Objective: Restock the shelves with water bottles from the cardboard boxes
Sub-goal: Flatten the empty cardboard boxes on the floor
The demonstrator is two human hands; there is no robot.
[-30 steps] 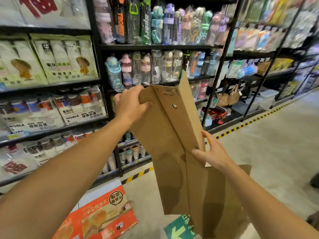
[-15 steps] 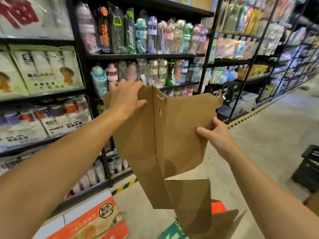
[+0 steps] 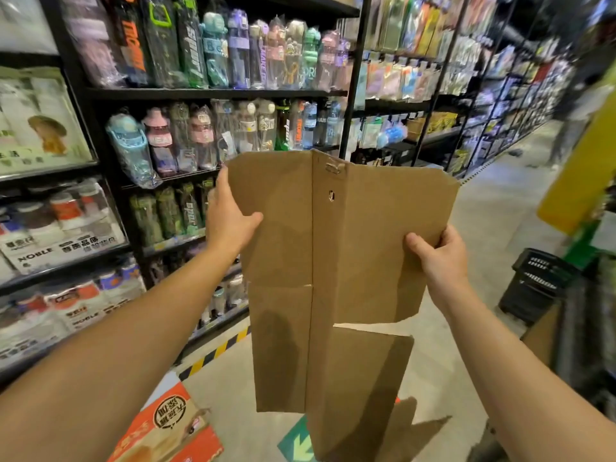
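Observation:
I hold a flattened brown cardboard box [image 3: 353,248] spread out in front of me above the aisle floor. My left hand [image 3: 230,218] grips its left edge with the thumb across the front. At the box's right edge my right hand [image 3: 440,255] grips it, thumb on the near face. The lower flaps hang down loose. Behind the cardboard, black shelves [image 3: 206,93] carry rows of wrapped water bottles [image 3: 240,51], with more bottles [image 3: 160,145] on the shelf below.
An orange printed carton [image 3: 166,428] lies on the floor at lower left. A black plastic basket [image 3: 540,278] stands at the right beside a yellow-green display [image 3: 580,175]. Yellow-black tape [image 3: 213,355] lines the shelf base. The aisle floor runs ahead to the right.
The folded cardboard has been opened out flat and raised. My right hand moved up and out to the right edge; my left hand shifted to the left edge. The view turned right.

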